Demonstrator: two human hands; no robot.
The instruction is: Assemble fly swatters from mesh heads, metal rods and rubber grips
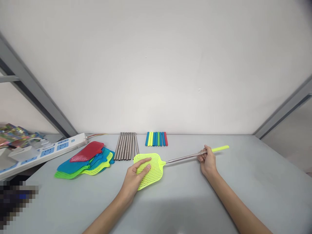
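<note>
A yellow fly swatter (153,174) is held between both my hands, lying nearly level with its paddle to the left. My left hand (134,177) grips the perforated paddle, thumb and a finger on top of it. At the other side my right hand (207,161) is closed around the swatter's metal rod (182,158), close to where the yellow handle (221,149) begins. The handle sticks out to the right beyond my fingers. Parts of the fingers under the paddle and behind the rod are hidden.
A pile of swatter heads (85,161) in red, blue, green and yellow lies left. Behind my left hand are several metal rods (125,146) in a row. Coloured handles (156,139) line up near the wall. A power strip (56,149) runs along the table's left side.
</note>
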